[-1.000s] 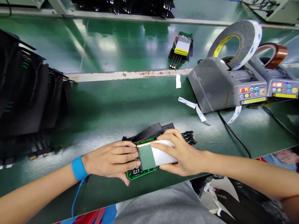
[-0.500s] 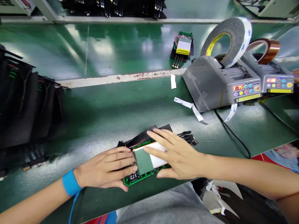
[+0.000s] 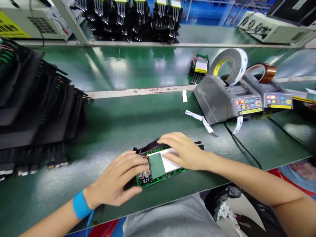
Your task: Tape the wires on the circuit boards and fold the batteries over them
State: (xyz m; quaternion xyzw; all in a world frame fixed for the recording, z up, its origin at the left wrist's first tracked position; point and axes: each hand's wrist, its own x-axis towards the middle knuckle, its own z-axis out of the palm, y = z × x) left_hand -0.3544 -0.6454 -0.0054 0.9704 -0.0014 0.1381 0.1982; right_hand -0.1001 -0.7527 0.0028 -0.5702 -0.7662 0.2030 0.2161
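A green-edged circuit board (image 3: 154, 181) lies tilted on the bench before me, carrying a flat battery pack (image 3: 170, 164) with a white face and a grey-green patch (image 3: 157, 165). At its left end, the fingers of my left hand (image 3: 123, 177) rest outstretched on small components and red wires, thumb apart. My right hand (image 3: 185, 149) lies over the right part, fingers spread across the white face and toward the far edge. Black sheet material (image 3: 150, 146) shows behind the board. Black cable plugs (image 3: 200, 144) stick out beyond my right hand. A blue wristband (image 3: 82, 204) circles my left wrist.
Two tape dispensers (image 3: 219, 102) with tape rolls stand right, a black cable (image 3: 244, 144) running below. Tape strips (image 3: 194, 115) lie nearby. Black panels with cables (image 3: 44, 112) are stacked left. Another battery assembly (image 3: 200, 65) sits behind, and more hang over the back shelf (image 3: 133, 19).
The view has tilted up, showing more of the back shelf. My left thumb has come away from the board's near edge, and my right hand has shifted toward the far edge.
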